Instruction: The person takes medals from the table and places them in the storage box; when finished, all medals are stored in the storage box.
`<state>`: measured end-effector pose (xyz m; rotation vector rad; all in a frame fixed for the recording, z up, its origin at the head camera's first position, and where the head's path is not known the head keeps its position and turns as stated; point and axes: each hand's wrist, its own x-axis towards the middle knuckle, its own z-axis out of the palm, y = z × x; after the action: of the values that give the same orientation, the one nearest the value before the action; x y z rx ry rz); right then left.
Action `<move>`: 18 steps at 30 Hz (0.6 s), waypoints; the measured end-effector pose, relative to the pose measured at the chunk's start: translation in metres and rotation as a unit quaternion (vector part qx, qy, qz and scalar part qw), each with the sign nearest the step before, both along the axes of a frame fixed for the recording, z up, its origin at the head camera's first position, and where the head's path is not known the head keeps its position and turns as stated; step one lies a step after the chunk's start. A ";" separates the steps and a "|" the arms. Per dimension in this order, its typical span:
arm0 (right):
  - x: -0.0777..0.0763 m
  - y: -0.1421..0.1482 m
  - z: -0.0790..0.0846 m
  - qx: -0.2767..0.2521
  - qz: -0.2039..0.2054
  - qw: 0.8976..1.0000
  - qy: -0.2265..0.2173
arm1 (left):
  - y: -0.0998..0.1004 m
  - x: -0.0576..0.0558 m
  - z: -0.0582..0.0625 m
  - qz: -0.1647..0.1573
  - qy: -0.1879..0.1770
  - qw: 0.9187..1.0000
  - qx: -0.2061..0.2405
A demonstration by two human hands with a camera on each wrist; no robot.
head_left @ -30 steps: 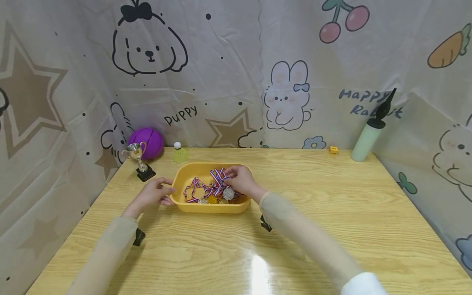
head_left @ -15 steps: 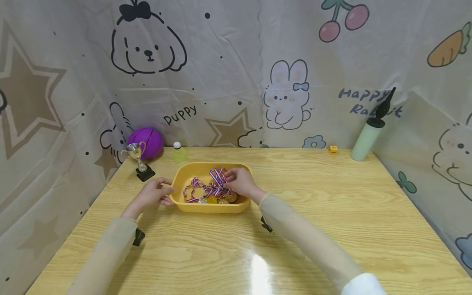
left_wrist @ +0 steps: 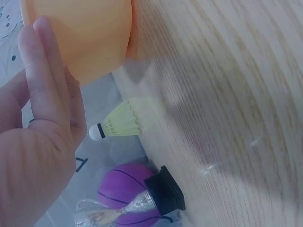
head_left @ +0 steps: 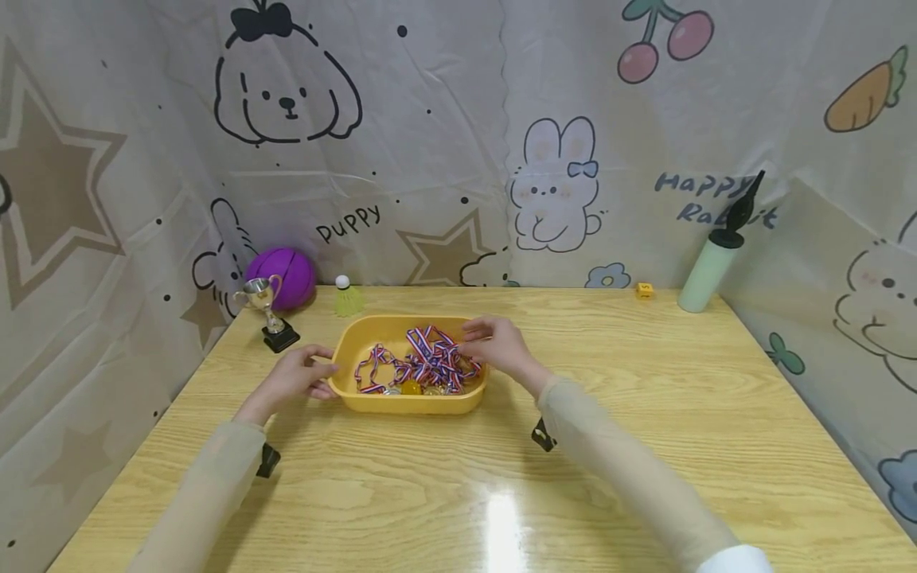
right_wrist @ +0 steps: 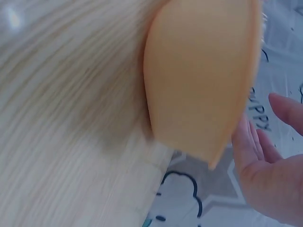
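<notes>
A yellow plastic basin (head_left: 411,404) stands on the table, holding a tangle of medals with red, white and blue striped ribbons (head_left: 438,360). Gold and silver discs show along its near inside wall. My left hand (head_left: 297,374) touches the basin's left end; in the left wrist view its fingers (left_wrist: 45,80) lie fairly straight against the outer wall. My right hand (head_left: 501,346) hovers at the right rim with fingers loosely extended and nothing held. In the right wrist view that hand's thumb (right_wrist: 286,111) stands apart from its fingers, beside the basin wall (right_wrist: 199,80).
Behind the basin to the left are a small trophy cup (head_left: 275,314), a purple ball (head_left: 286,278) and a yellow shuttlecock (head_left: 348,298). A yellow number cube (head_left: 644,291) and a green hand pump (head_left: 709,274) stand at the back right, before a printed curtain (head_left: 444,143).
My right hand has let go of the medals and moved right, out to the basin's right rim. More ribbon now lies in the basin's right half. The left hand stays put.
</notes>
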<state>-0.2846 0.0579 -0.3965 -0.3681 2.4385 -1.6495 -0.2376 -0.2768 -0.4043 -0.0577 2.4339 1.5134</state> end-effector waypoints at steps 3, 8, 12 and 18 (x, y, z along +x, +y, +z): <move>0.000 0.016 0.003 -0.032 0.001 0.999 -0.019 | 0.000 -0.001 0.000 -0.003 0.001 1.000 0.001; 0.000 0.042 0.004 -0.043 -0.013 0.998 -0.035 | -0.002 -0.002 0.000 -0.008 0.004 1.000 0.002; 0.001 0.058 0.000 -0.042 -0.022 0.998 -0.047 | -0.005 -0.002 0.000 -0.003 0.005 1.000 -0.008; 0.010 0.086 -0.008 -0.027 -0.025 0.998 -0.050 | -0.008 -0.004 -0.002 -0.012 0.010 1.000 -0.018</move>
<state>-0.2750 0.1436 -0.4045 -0.2280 2.3524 -1.7136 -0.2414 -0.2848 -0.4060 -0.0208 2.4682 1.4667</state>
